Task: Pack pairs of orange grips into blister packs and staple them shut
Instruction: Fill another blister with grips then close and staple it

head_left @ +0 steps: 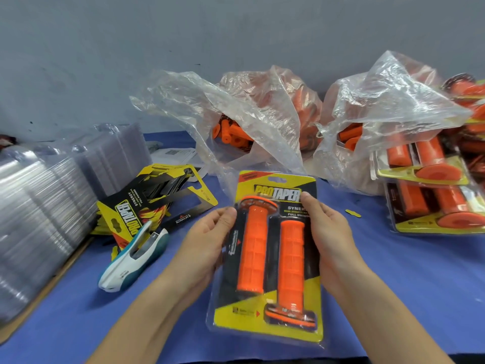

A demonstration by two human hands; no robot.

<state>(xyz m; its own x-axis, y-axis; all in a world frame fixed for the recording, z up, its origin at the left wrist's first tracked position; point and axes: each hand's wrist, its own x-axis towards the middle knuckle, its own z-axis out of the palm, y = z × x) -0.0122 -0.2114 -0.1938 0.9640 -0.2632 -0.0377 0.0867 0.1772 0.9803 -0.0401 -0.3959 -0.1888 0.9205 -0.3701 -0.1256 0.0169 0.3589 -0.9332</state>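
While I hold the blister pack (309,292) up over the blue table (406,285), my left hand (207,240) grips its left edge, thumb on the front and fingers curled behind. My right hand (328,232) clasps the right edge the same way, thumb pressed on the printed card. Inside, two orange grips lie side by side, head to tail: the left grip (253,248) has its flange at 12 o'clock, the right grip (291,264) at 6 o'clock. I cannot tell whether the pack is stapled. At 9 o'clock from it the stapler (133,256) lies on the cloth, apart from my hands. Loose printed cards (157,198) sit at 10 o'clock, with stacked clear blisters (39,206) further out. Two open plastic bags (249,122) of loose grips stand at 12 and 1 o'clock, and filled packs (430,195) are piled at 2 o'clock.
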